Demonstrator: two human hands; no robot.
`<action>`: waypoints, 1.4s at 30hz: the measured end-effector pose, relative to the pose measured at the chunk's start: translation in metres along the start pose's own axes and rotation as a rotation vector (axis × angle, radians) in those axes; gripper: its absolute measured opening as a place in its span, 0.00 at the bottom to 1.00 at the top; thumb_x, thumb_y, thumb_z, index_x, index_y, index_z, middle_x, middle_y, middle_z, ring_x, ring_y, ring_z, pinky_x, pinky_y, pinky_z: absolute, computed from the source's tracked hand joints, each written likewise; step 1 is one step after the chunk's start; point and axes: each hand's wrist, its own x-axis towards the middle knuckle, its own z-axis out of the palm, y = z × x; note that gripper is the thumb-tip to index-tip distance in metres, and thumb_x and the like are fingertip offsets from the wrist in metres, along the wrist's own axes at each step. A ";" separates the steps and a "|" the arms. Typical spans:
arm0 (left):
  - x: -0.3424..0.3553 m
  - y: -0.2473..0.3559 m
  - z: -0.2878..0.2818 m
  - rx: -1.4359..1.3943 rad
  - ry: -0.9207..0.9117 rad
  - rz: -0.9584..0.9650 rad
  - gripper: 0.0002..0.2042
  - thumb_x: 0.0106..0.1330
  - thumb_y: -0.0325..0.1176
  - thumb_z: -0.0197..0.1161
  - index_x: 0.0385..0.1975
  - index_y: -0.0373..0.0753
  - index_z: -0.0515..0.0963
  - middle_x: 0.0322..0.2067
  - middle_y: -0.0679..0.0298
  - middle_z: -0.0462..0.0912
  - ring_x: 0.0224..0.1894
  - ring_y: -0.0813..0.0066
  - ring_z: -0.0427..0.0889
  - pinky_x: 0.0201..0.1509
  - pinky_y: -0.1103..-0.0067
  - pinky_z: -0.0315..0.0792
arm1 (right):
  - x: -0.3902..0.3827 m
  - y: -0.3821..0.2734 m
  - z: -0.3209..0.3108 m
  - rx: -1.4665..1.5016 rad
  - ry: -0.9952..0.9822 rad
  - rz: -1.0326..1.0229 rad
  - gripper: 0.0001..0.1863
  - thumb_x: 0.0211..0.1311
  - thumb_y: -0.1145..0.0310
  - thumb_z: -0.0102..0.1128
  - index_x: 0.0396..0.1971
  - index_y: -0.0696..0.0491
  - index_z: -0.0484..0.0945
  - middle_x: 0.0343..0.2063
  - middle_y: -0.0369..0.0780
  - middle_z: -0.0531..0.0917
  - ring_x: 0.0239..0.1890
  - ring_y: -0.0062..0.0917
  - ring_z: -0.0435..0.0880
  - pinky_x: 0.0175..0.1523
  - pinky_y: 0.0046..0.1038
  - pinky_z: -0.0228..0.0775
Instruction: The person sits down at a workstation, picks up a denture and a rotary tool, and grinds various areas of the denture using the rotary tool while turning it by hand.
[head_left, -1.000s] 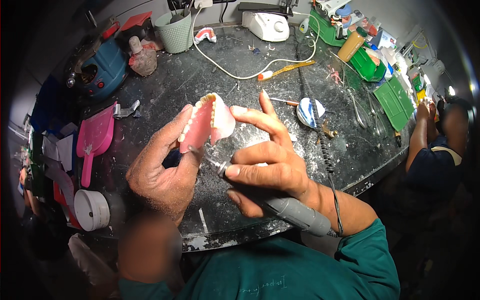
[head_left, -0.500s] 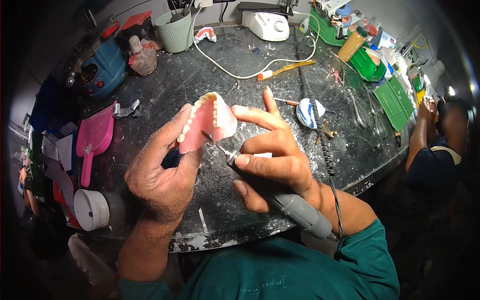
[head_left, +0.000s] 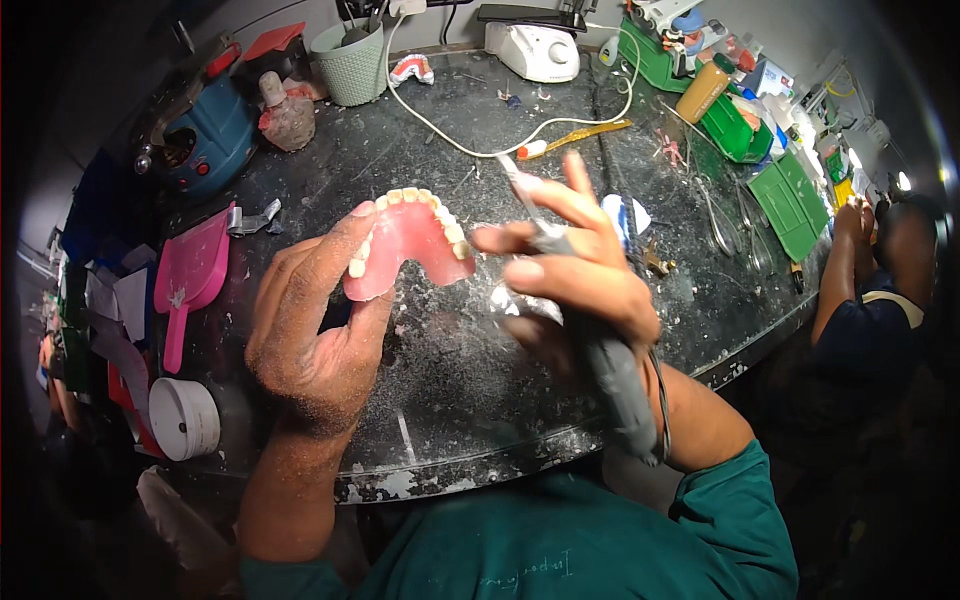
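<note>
A pink denture (head_left: pixel 412 235) with a row of cream teeth is held over the bench by my left hand (head_left: pixel 310 325). Thumb and fingers grip it along its left side, and fine dust coats the skin. My right hand (head_left: pixel 585 270), smeared by motion, is closed round a grey dental handpiece (head_left: pixel 615 385). Its thin bur end points up and away to the left, apart from the denture. The handpiece's dark cord loops by the right wrist. Partly hidden behind the right fingers lies a blue-and-white round object (head_left: pixel 640 215).
On the dusty black bench (head_left: pixel 440 440) stand a white control box (head_left: pixel 532 52), a ribbed cup (head_left: pixel 350 65) and a blue machine (head_left: pixel 205 135). A pink dustpan (head_left: pixel 195 265) and white tub (head_left: pixel 183 420) lie left. Green trays (head_left: pixel 735 125) sit right, near another person's arm (head_left: pixel 845 255).
My right hand has swung the handpiece away from the denture, its bur now pointing up. The denture has turned so its inner pink surface and tooth arch face me more fully.
</note>
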 end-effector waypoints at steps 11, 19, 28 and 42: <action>0.003 0.018 0.007 -0.272 -0.086 -0.126 0.23 0.50 0.17 0.66 0.51 0.31 0.77 0.43 0.56 0.82 0.44 0.68 0.82 0.48 0.75 0.79 | -0.017 0.010 0.021 0.383 0.202 0.199 0.20 0.51 0.88 0.67 0.45 0.58 0.77 0.40 0.44 0.85 0.43 0.32 0.87 0.47 0.29 0.79; -0.015 0.005 0.007 -0.692 -0.183 -0.379 0.22 0.59 0.23 0.69 0.53 0.31 0.74 0.50 0.54 0.80 0.53 0.69 0.81 0.58 0.74 0.75 | -0.014 0.004 0.020 0.177 0.078 0.142 0.26 0.46 0.80 0.73 0.49 0.57 0.78 0.42 0.43 0.85 0.45 0.34 0.85 0.55 0.35 0.76; -0.011 -0.003 0.008 -0.618 -0.039 -0.208 0.26 0.65 0.43 0.67 0.52 0.26 0.72 0.49 0.49 0.80 0.51 0.64 0.81 0.58 0.70 0.74 | -0.018 0.005 0.016 0.350 0.053 0.007 0.25 0.46 0.80 0.71 0.48 0.58 0.76 0.37 0.43 0.80 0.54 0.47 0.81 0.62 0.52 0.70; -0.013 0.003 0.005 -0.527 -0.015 -0.231 0.21 0.66 0.35 0.66 0.52 0.26 0.74 0.49 0.51 0.80 0.51 0.65 0.81 0.58 0.71 0.75 | -0.023 -0.002 0.018 0.349 -0.018 0.018 0.22 0.44 0.78 0.75 0.43 0.56 0.80 0.36 0.42 0.77 0.58 0.51 0.78 0.65 0.61 0.61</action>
